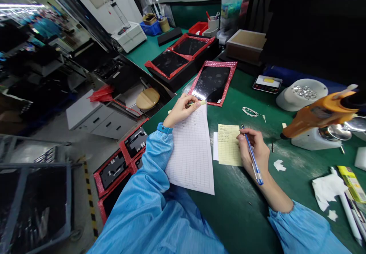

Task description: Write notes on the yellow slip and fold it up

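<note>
My left hand [183, 110] is closed on the top edge of a printed form sheet [190, 151] ruled in rows, with a pale yellow strip [201, 103] showing by the fingers. The sheet slopes down toward my lap over the table's left edge. In my right hand [256, 149] is a blue ballpoint pen [250, 151], its upper end tilting back toward the wrist. That hand rests against the right side of a yellow note sheet [228, 147] bearing handwritten lines. Partly under the note lies a small white paper [215, 146].
Flat dark panels in red bubble wrap [215, 79] lie ahead, with more on a black box [194, 61]. An orange electric tool [321, 113], a white cup of small metal parts [303, 92], a coiled white cable [250, 112] and crumpled wipes [328, 187] are on the right.
</note>
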A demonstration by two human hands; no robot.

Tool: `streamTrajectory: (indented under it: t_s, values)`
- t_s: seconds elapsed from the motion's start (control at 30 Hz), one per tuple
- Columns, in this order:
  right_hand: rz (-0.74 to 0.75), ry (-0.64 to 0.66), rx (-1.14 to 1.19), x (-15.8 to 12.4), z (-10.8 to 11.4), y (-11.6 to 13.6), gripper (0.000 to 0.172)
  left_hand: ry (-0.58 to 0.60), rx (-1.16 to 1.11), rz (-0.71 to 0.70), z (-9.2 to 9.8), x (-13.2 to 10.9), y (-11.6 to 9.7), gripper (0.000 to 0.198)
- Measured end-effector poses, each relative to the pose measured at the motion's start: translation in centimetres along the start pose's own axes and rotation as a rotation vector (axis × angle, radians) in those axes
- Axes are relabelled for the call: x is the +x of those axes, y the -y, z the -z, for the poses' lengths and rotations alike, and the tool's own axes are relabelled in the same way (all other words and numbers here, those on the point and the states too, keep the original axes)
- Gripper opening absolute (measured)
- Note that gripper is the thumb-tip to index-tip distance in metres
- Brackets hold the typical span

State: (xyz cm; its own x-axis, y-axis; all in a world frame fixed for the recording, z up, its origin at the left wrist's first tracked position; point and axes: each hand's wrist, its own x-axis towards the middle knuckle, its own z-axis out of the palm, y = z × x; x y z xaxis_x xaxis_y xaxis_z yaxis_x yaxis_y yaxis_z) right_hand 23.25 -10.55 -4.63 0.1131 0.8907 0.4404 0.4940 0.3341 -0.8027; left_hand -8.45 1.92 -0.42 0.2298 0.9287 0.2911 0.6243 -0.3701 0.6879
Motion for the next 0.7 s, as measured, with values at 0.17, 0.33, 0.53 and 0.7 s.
streamTrajectory:
  t_s: [0.17,0.33,0.53,0.7]
  values:
    - [0.002,0.049,0.032,0.5,0.1,-0.1,0.02,-0.016,-0.066,-0.046,-0.8,0.6,-1.2,0.057]
    - [0.072,0.095,-0.018,0.5,0.0,-0.5,0.017,-0.012,-0.098,-0.076,-1.0,0.9,-1.7,0.061]
    - [0.253,0.233,-0.246,1.5,1.0,-1.0,0.02,0.012,-0.023,-0.06,-1.9,0.6,-1.7,0.048]
    - [0.389,0.419,-0.516,4.0,3.8,-1.9,0.028,0.023,0.055,-0.021,-3.4,0.2,-1.6,0.038]
